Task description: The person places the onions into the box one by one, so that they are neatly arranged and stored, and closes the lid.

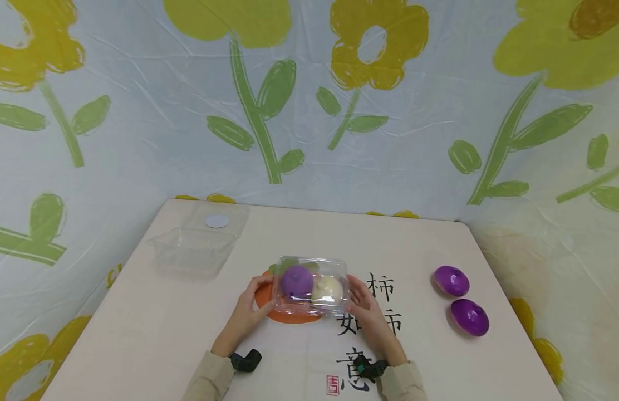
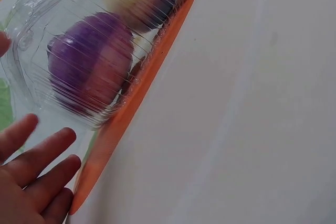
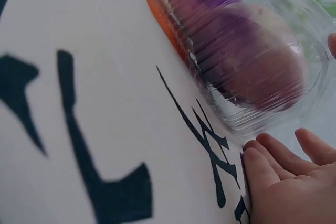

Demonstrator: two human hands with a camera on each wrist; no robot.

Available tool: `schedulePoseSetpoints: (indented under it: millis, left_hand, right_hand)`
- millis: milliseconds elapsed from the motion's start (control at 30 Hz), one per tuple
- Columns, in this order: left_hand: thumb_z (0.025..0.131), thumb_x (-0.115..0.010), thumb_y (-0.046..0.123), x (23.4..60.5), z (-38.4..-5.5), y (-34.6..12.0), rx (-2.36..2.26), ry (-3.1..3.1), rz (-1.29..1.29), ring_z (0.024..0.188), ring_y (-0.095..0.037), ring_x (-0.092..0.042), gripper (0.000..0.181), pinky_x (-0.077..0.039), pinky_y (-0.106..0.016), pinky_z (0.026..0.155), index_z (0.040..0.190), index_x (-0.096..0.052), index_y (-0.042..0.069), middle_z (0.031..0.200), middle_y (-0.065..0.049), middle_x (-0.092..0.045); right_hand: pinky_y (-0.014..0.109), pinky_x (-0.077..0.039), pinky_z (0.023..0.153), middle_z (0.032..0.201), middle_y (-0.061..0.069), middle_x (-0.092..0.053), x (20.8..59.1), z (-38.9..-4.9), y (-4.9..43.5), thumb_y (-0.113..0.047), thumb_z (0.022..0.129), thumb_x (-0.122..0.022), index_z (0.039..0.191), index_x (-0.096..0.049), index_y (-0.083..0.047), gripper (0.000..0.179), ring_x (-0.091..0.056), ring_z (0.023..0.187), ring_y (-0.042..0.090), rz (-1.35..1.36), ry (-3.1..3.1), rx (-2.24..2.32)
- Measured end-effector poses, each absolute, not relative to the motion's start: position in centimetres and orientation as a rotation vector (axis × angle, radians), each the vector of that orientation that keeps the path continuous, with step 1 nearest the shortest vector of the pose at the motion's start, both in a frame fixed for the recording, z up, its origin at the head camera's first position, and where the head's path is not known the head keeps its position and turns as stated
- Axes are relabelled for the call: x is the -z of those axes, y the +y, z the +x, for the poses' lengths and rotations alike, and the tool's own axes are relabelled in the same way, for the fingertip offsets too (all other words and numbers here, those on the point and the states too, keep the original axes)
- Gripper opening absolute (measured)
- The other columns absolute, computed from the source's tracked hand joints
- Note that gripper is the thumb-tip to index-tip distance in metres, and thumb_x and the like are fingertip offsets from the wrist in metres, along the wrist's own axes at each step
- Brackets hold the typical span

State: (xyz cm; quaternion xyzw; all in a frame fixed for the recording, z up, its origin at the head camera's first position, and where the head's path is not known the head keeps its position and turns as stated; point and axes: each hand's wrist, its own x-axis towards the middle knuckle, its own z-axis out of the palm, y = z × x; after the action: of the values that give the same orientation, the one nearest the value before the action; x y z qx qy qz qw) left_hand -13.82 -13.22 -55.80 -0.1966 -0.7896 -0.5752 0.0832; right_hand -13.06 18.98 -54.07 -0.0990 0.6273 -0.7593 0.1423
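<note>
A closed clear plastic clamshell box [image 1: 334, 273] sits at the middle of the table, over a printed orange persimmon. Inside lie two onions: one purple onion [image 1: 296, 282] on the left and one showing a cream-white face [image 1: 328, 290] on the right. My left hand [image 1: 245, 312] is beside the box's left end. In the left wrist view its fingers [image 2: 44, 153] are spread, a little apart from the plastic. At the right end is my right hand [image 1: 368, 312], its loosely extended fingers [image 3: 281, 156] close to the box's lower edge; contact cannot be told.
A second clear box [image 1: 191, 250] stands with its lid up at the back left. Two glossy purple onions, a rear one [image 1: 451, 280] and a front one [image 1: 470, 317], lie on the right. Black characters are printed on the tablecloth [image 1: 139, 334]. A flowered curtain [image 1: 309, 167] hangs behind.
</note>
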Motion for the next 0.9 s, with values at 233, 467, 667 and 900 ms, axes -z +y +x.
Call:
schedulePoseSetpoints:
  millis: [233,467,667,900]
  left_hand:
    - [0.083,-0.072,0.004,56.7,-14.2,-13.3,1.571,-2.275,-0.654,0.103,-0.023,-0.05,0.023,-0.039,-0.027,0.09,0.079,-0.051,0.011,0.104,-0.002,-0.061]
    - [0.081,-0.07,-0.009,55.8,-13.6,-13.1,1.599,-2.226,-0.692,0.079,-0.023,-0.052,0.022,-0.043,-0.04,0.067,0.081,-0.057,0.009,0.083,-0.005,-0.059]
    - [0.087,-0.066,-0.008,53.4,-12.7,-13.3,1.715,-2.305,-0.736,0.065,-0.006,-0.05,0.018,-0.045,-0.026,0.056,0.074,-0.063,0.004,0.066,-0.003,-0.059]
    - [0.096,-0.054,-0.007,55.9,-13.7,-13.8,1.918,-2.369,-0.78,0.074,-0.014,-0.065,0.024,-0.055,-0.025,0.07,0.082,-0.073,-0.002,0.08,-0.014,-0.072]
  right_hand:
    - [0.021,-0.036,0.108,0.158,0.022,-0.025,54.0,-12.8,18.5,-0.004,0.094,-0.059,0.153,-0.024,-0.003,0.068,-0.025,0.144,0.036,-0.257,1.89,2.201]
    - [0.023,-0.049,0.094,0.126,0.018,-0.055,54.0,-12.5,18.8,-0.007,0.092,-0.065,0.131,-0.046,0.003,0.044,-0.057,0.113,0.018,-0.131,2.125,2.101]
    - [0.027,-0.053,0.082,0.089,0.01,-0.065,53.9,-12.6,19.3,-0.01,0.096,-0.059,0.102,-0.058,0.008,0.018,-0.064,0.082,0.018,-0.188,2.164,1.959]
    - [0.029,-0.057,0.078,0.085,0.01,-0.071,53.8,-12.6,19.4,-0.014,0.102,-0.052,0.1,-0.061,0.018,0.033,-0.068,0.077,0.016,-0.305,1.973,1.967]
